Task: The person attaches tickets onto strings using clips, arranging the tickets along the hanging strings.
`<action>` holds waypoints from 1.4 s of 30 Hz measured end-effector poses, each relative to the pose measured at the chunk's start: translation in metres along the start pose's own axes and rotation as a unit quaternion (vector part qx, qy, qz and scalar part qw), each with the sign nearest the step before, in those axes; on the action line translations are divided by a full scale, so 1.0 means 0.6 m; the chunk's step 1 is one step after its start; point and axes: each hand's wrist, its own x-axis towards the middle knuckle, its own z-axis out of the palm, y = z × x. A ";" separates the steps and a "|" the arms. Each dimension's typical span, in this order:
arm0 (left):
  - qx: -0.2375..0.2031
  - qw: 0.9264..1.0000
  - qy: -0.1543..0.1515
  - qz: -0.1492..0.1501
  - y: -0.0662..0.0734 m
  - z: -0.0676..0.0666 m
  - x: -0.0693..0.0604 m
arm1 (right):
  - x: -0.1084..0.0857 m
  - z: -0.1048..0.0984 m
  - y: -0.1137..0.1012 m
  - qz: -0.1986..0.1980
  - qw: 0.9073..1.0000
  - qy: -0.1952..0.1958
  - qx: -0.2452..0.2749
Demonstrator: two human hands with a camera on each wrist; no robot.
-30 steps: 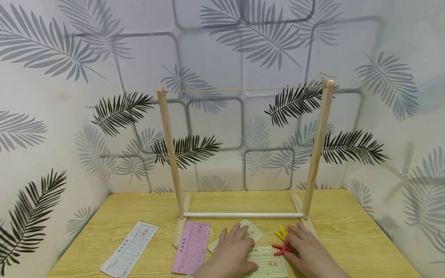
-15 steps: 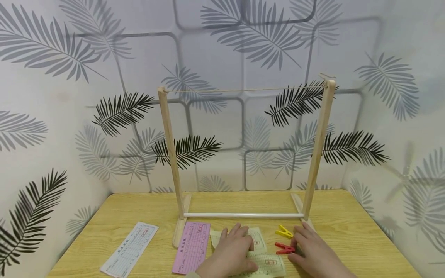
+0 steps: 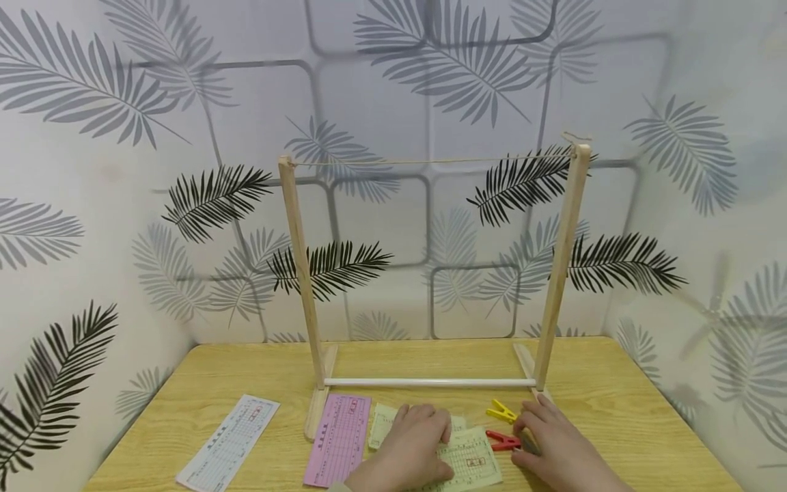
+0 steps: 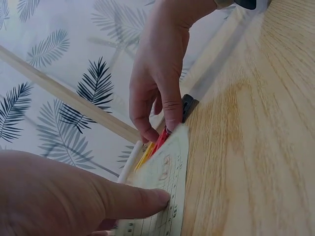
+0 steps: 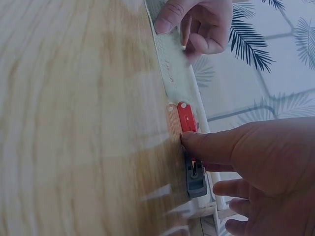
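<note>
Pale yellow-green printed slips lie at the front middle of the table, overlapping. My left hand is over them, fingers bent, and its thumb presses the near slip's printed face. A red clothespin lies just right of the slips. My right hand holds its end, thumb against it. A dark grey clothespin is under that hand, mostly hidden in the head view. Touching or close to the right fingers is a yellow clothespin.
A pink printed slip and a white one lie to the left. Behind stands a wooden frame with a cord strung across its top and a white bar low down. Leaf-patterned walls enclose the wooden table.
The two yellow-green slips have shifted and turned under my left hand, whose fingers are now more bent. My right hand moved slightly right, and the red clothespin shifted with it.
</note>
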 end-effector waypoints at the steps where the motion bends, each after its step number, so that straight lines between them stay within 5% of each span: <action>1: 0.001 1.000 0.004 -0.002 0.000 0.001 0.001 | 0.001 -0.001 0.000 0.007 1.000 -0.004 0.002; 24: -0.015 0.995 0.099 -0.010 -0.013 -0.019 0.004 | 0.005 -0.014 0.003 0.078 0.995 -0.035 -0.046; 33: -0.090 0.988 0.121 -0.028 -0.018 -0.028 0.008 | 0.004 -0.011 0.005 0.086 0.995 -0.033 -0.039; 42: -0.214 0.965 0.135 -0.072 -0.021 -0.039 0.011 | 0.012 -0.004 0.001 0.100 0.994 -0.035 -0.025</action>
